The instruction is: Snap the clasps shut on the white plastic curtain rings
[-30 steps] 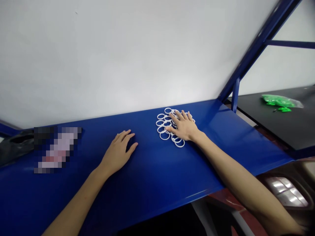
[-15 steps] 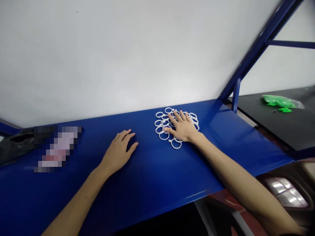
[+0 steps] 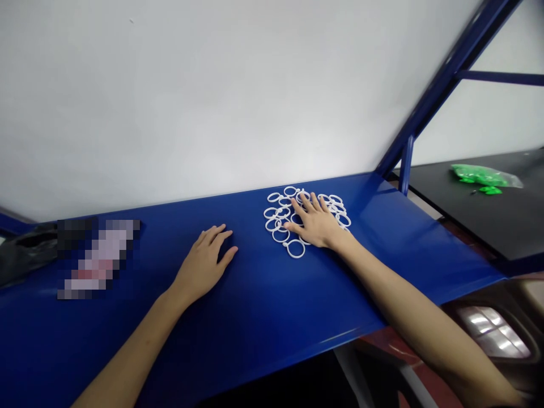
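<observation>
Several white plastic rings [image 3: 296,248], each with a small knob, lie in a loose cluster on the blue tabletop [image 3: 255,306]. Over the middle of this cluster my right hand [image 3: 317,222] lies palm down with its fingers spread, hiding some of the rings beneath it. My left hand [image 3: 206,258] rests on the tabletop to the left of the rings, apart from them. Its fingers are loosely stretched, and nothing shows in them.
On the left are a black bag [image 3: 25,252] and a blurred-out, pixelated item [image 3: 104,255]. A white wall stands behind the table. To the right, a blue metal frame [image 3: 407,164] rises, and a clear bag of green pieces [image 3: 484,175] lies on a black table.
The rings have shifted under my right hand: those on its right have spread outward, and the nearest ring has slid slightly left. My left hand has stayed in place.
</observation>
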Demonstrator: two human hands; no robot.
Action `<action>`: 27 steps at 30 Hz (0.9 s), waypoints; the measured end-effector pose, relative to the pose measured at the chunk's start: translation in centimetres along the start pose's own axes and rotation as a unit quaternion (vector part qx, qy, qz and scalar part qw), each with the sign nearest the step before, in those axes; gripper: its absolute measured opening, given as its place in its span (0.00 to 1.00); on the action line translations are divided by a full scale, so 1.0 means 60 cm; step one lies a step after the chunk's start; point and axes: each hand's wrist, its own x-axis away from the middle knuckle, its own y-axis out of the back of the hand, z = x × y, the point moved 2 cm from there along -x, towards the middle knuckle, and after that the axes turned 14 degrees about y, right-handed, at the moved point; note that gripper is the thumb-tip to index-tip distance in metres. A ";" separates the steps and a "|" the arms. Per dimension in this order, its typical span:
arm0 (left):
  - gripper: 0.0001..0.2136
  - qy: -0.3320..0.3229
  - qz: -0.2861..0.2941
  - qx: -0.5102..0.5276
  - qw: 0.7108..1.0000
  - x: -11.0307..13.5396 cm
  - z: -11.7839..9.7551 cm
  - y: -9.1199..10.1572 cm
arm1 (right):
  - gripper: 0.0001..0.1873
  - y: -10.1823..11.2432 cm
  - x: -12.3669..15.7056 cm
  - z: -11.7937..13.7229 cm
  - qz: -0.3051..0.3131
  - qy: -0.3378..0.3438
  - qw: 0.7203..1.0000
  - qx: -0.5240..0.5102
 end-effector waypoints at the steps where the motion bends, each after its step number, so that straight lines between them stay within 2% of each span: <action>1: 0.26 -0.001 -0.001 0.000 1.000 0.000 0.000 0.000 | 0.52 0.000 0.003 0.000 -0.002 -0.004 1.000 0.001; 3: 0.26 -0.003 -0.004 -0.001 1.000 0.000 0.000 -0.001 | 0.51 0.003 0.006 0.007 -0.019 0.011 1.000 0.001; 5: 0.26 -0.001 -0.004 -0.006 1.000 -0.001 0.001 -0.001 | 0.50 0.007 0.005 0.023 -0.038 0.062 0.997 0.000; 7: 0.27 0.002 -0.001 -0.012 1.000 -0.001 0.001 -0.002 | 0.48 0.009 0.001 0.040 -0.035 0.132 0.991 -0.006; 9: 0.27 0.004 0.001 -0.014 1.000 -0.001 0.001 -0.003 | 0.47 0.009 -0.004 0.048 -0.016 0.170 0.985 -0.015; 13: 0.27 0.002 0.002 -0.014 1.000 -0.002 0.004 -0.003 | 0.47 0.009 -0.004 0.033 -0.003 0.131 0.991 -0.024; 16: 0.26 0.001 0.000 -0.011 1.000 -0.002 0.005 -0.003 | 0.47 0.011 0.002 0.009 -0.028 0.096 0.995 -0.022; 19: 0.26 0.002 0.000 -0.003 1.000 -0.001 0.005 -0.002 | 0.48 0.009 0.009 -0.021 -0.050 0.006 0.999 -0.010; 22: 0.26 0.003 0.002 0.000 1.000 -0.001 0.004 -0.001 | 0.51 0.000 0.010 -0.040 -0.032 -0.053 0.998 -0.018; 27: 0.25 0.002 -0.003 0.001 1.000 -0.002 0.006 -0.002 | 0.50 -0.004 0.000 -0.027 -0.029 -0.002 0.999 -0.025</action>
